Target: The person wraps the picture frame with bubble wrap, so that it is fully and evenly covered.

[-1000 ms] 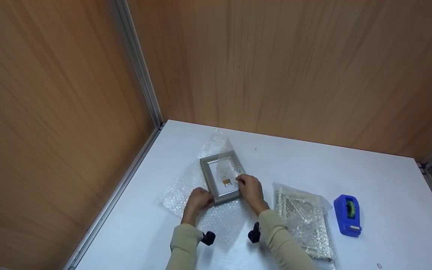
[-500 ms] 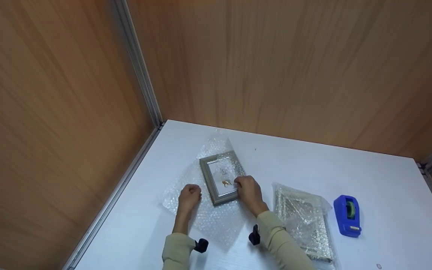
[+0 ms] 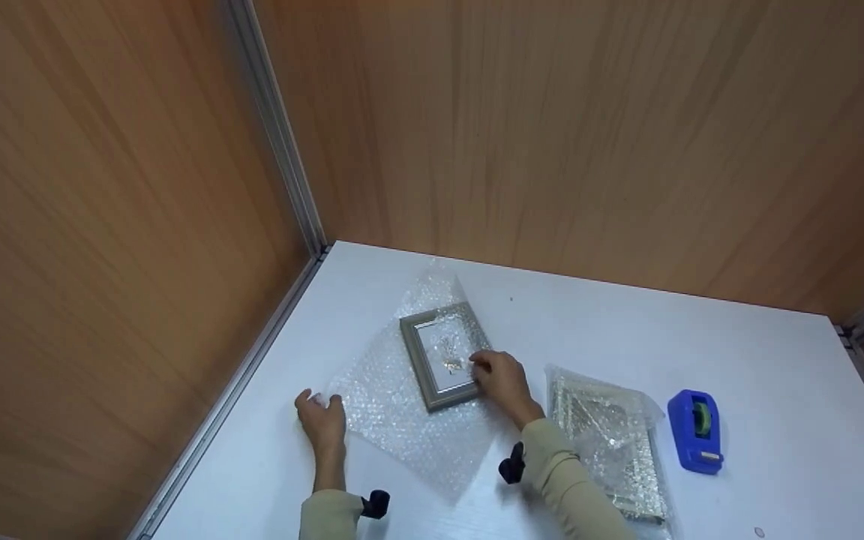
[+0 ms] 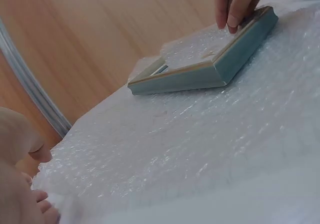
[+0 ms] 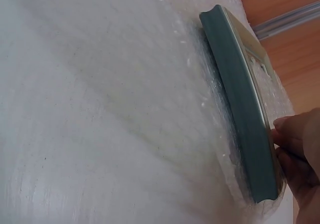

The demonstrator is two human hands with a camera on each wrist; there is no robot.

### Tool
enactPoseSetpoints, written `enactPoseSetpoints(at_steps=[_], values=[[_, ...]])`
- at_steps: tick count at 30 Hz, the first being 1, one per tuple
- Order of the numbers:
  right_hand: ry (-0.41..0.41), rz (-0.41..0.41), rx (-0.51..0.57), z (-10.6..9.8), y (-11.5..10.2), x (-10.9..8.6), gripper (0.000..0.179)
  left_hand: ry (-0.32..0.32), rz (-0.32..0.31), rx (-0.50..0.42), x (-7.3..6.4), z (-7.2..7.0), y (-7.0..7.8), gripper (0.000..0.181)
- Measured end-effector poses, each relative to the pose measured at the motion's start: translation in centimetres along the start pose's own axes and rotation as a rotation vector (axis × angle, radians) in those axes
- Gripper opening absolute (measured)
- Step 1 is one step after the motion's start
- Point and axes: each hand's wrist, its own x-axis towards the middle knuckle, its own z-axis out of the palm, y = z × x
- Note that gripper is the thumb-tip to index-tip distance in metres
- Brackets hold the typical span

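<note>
A grey-brown picture frame (image 3: 420, 361) lies tilted on a sheet of bubble wrap (image 3: 391, 420), its right part covered by a folded-over flap. My right hand (image 3: 505, 384) is at the frame's right edge, finger and thumb pinching the flap over the picture. In the right wrist view these fingers (image 5: 295, 149) sit right at the frame's rim. At the sheet's left corner is my left hand (image 3: 323, 424), its thumb and fingers spread apart. The left wrist view shows its fingertips (image 4: 44, 209) beside the bubble wrap's edge, with the frame (image 4: 185, 78) farther off.
To the right of my right arm lies another frame-like item (image 3: 608, 442) wrapped in clear bubble wrap. Beyond it stands a blue tape dispenser (image 3: 694, 431) with green tape. Wooden panels (image 3: 552, 150) rise behind and left of the white table (image 3: 762, 390).
My left hand has left the frame's lower left corner and moved left to the bubble wrap's corner, its fingers spreading. The flap lies flatter over the picture; my right hand stays at the frame.
</note>
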Motion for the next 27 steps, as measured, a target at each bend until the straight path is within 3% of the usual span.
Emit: enactPoseSetpoints(at_steps=[3, 8, 18, 27], values=[[-0.012, -0.004, 0.026, 0.0, 0.1, 0.1, 0.019, -0.068, -0.075, -0.156, -0.2, -0.2, -0.4, 0.054], [-0.019, -0.008, 0.030, -0.1, 0.2, 0.1, 0.019, -0.101, -0.097, -0.203, -0.4, 0.0, -0.1, 0.033], [-0.029, 0.019, 0.011, -0.2, 0.1, 0.2, 0.018, -0.160, 0.055, -0.161, -1.0, 0.8, 2.2, 0.027], [-0.031, 0.005, 0.021, -0.3, 0.2, 0.2, 0.018, -0.237, 0.132, -0.158, -1.8, 2.2, 4.3, 0.031]])
